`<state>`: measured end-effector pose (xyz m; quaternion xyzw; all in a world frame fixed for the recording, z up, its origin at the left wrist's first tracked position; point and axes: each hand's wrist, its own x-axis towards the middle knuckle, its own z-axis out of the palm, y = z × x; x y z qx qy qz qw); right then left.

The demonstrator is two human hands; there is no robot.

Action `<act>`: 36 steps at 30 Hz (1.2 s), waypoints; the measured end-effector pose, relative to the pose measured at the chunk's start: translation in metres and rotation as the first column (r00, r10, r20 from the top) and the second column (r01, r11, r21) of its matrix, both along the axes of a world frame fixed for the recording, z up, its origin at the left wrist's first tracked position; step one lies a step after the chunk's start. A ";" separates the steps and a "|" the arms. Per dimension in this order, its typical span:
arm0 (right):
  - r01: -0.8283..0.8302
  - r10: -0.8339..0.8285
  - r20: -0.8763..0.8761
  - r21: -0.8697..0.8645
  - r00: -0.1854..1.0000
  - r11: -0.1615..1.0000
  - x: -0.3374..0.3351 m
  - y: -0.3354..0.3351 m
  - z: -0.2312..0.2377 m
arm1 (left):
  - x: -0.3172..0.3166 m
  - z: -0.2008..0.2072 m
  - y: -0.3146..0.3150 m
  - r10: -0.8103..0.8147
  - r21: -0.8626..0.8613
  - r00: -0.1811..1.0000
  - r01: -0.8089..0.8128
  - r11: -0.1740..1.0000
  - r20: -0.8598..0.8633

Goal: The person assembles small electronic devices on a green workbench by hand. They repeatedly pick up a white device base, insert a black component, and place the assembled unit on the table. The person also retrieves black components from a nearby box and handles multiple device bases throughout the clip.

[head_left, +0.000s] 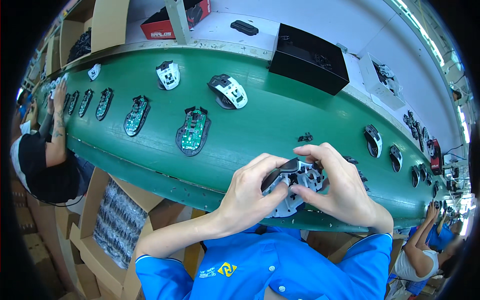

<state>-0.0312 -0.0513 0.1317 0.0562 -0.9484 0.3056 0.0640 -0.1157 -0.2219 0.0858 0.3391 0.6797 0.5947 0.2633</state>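
A white-and-black computer mouse shell (306, 178) is held in front of me over the near edge of the green bench, its hollow inner side partly showing. My left hand (250, 192) grips its left side, thumb pressed on the inside. My right hand (345, 192) closes round the right side, with thumb and fingers on the shell. What the fingertips press is partly hidden. Just beyond lies a small black part (305, 137). Further left sits a mouse base with a green circuit board (194, 131), and above it a white-and-black mouse shell (228, 91).
Several more circuit-board bases (136, 116) line the green bench (150, 150) leftward. Another shell (168, 75) lies further back. Assembled-looking mice (373, 140) stand at right. A black box (310, 60) rests on the back ledge. Co-workers (55, 150) sit at both sides; an open carton (117, 225) stands below left.
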 end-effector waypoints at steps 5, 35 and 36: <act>0.010 -0.010 0.014 0.009 1.000 1.000 -0.006 -0.004 0.001 | -0.003 -0.007 0.000 0.050 0.038 0.999 -0.050 0.998 -0.002; 0.213 -0.361 -0.106 -0.644 0.927 0.735 -0.009 -0.041 -0.055 | -0.018 -0.003 -0.015 0.108 0.115 0.981 -0.090 0.989 -0.163; 0.197 -0.353 -0.073 -0.717 0.933 0.669 -0.009 -0.040 -0.054 | -0.016 -0.002 -0.016 0.099 0.077 0.987 -0.089 0.993 -0.127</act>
